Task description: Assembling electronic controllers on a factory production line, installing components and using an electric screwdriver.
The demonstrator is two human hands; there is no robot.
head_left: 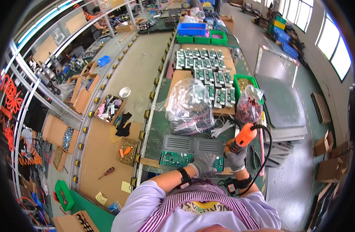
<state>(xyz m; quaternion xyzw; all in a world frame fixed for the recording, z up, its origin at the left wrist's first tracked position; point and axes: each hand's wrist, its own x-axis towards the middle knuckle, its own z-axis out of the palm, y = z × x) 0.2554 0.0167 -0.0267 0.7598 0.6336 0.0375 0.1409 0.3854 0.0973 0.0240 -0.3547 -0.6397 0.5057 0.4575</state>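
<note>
My right hand, in a grey glove, grips an orange electric screwdriver held upright over a green circuit board. Its black cable loops off to the right. My left hand, also gloved, presses flat on that board beside the screwdriver tip. A second green circuit board lies to the left on the bench. Two grey finned metal plates sit just behind the boards.
Clear plastic bags of parts stand behind the plates, a smaller bag beside a green bin. Rows of green boards cover a cardboard sheet further back. A conveyor with cardboard boxes runs along the left. Another person works far left.
</note>
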